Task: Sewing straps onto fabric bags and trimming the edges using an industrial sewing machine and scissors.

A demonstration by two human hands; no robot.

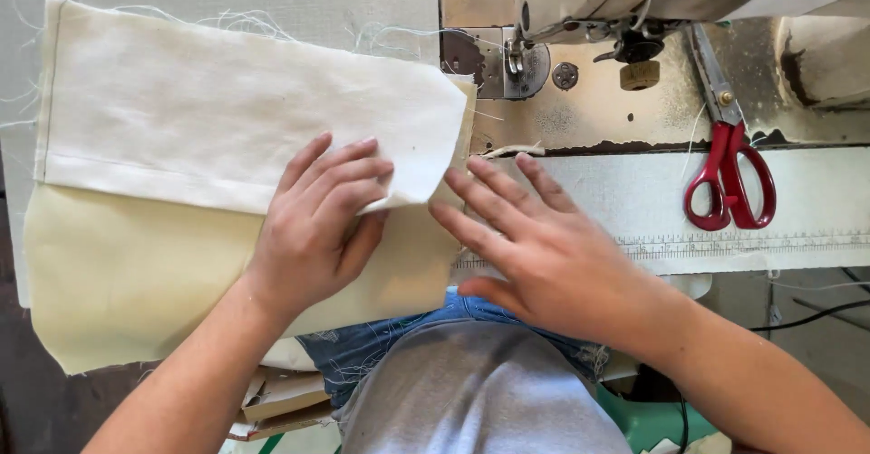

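Fabric panels, white canvas (227,110) over cream cloth (127,273), lie left of the sewing machine's presser foot (515,55); likely light, limp, fray-prone. Left hand (317,227) presses flat, fingers together; right hand (535,246), fingers spread, touches the edge. Best gripped at hemmed edges.

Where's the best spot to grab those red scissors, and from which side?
Probably the red handle loops of the scissors. They lie flat on the machine bed, loops toward the person, blades pointing away under the machine arm, so coming in from the near side with the right hand looks easiest.
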